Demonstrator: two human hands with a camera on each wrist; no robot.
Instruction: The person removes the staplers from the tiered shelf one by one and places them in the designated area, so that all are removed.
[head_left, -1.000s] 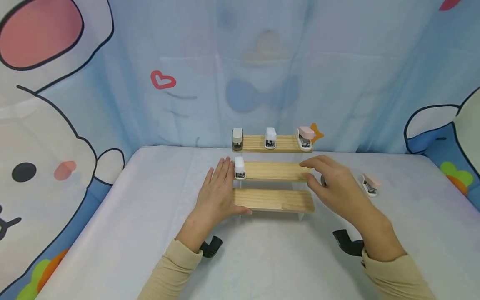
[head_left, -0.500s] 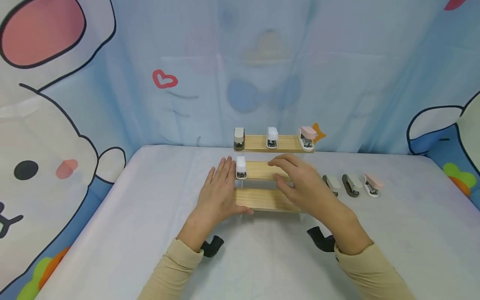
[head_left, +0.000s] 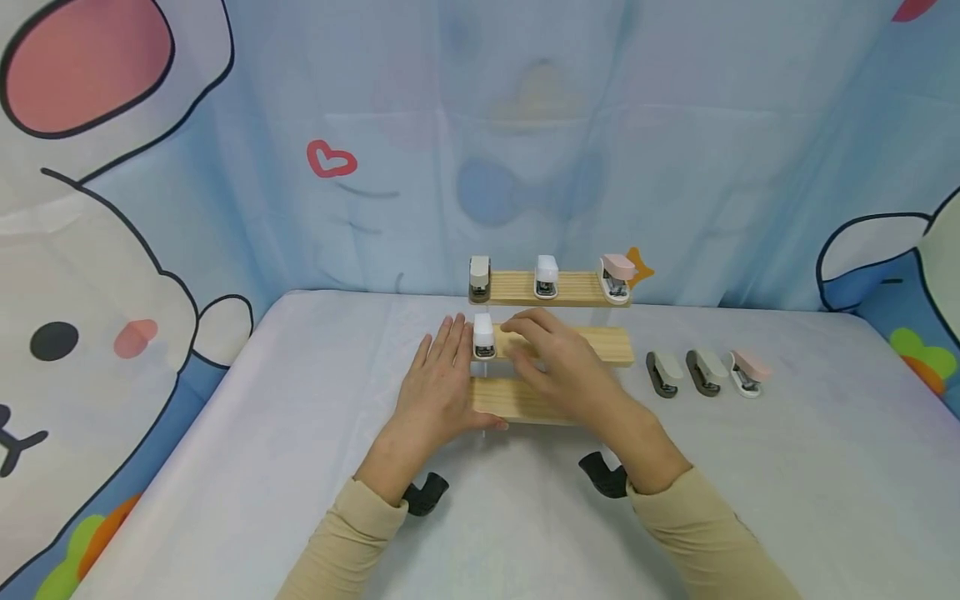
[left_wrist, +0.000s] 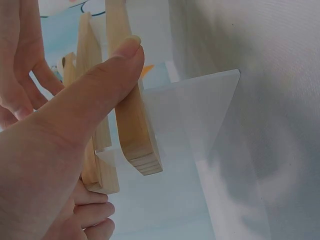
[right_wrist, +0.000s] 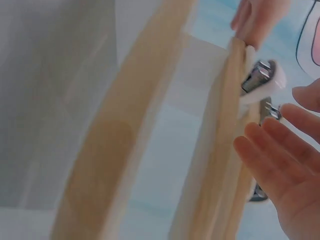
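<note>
A three-step display rack has wooden boards on clear side panels. One small white stapler point(head_left: 483, 335) stands at the left end of the middle board point(head_left: 611, 345). My left hand point(head_left: 435, 387) lies with straight fingers along the rack's left side, its thumb point(left_wrist: 117, 65) touching the lowest board point(left_wrist: 137, 135). Above the middle board, my right hand point(head_left: 566, 367) has its fingers loosely bent, with a gap to the white stapler. Nothing lies between its fingers point(right_wrist: 280, 145) in the right wrist view. It covers part of the lowest board.
On the top board point(head_left: 513, 287) stand a grey stapler point(head_left: 479, 279), another white stapler point(head_left: 546, 277) and a pink stapler point(head_left: 617, 277). Right of the rack, two grey staplers point(head_left: 663, 373) and a pink-topped stapler point(head_left: 748, 372) lie on the white tablecloth point(head_left: 750, 483). A printed curtain point(head_left: 390, 217) hangs behind.
My right hand has moved left from the rack's right end towards the white stapler, uncovering the two grey staplers on the table. The left hand stays in place.
</note>
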